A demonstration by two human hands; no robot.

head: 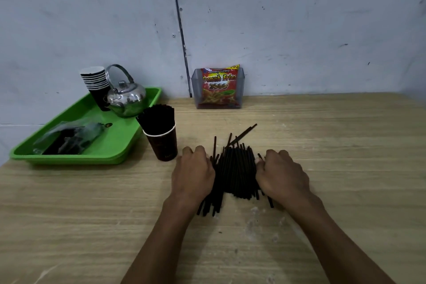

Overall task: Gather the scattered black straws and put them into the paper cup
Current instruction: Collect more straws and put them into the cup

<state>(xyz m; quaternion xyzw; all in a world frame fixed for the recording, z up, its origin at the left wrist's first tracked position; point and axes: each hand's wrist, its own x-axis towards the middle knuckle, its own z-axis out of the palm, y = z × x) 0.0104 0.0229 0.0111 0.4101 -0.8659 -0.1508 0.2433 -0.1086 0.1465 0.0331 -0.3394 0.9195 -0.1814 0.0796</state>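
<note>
My left hand (193, 174) and my right hand (282, 173) sit on either side of the pile of black straws (235, 173) on the tabletop (334, 145), fingers curled inward against its flanks, squeezing the straws into a rough bundle between my palms. Neither hand has closed round the bundle yet; they press from the sides. A few strays poke out beyond my fingertips, one lying slanted further off, and some ends stick out toward my wrists.

These straws should be very light, thin and stiff enough to stay straight, but smooth, so I expect they will roll and slip past one another if I grip loosely. I judge the best hold is round the middle of the bundle, one hand wrapping it firmly while the other taps the ends level.

The paper cup (164, 143) stands just beyond and outside my left hand, already packed with upright straws (156, 117), so room looks tight. It seems light and could tip, being so full.
</note>
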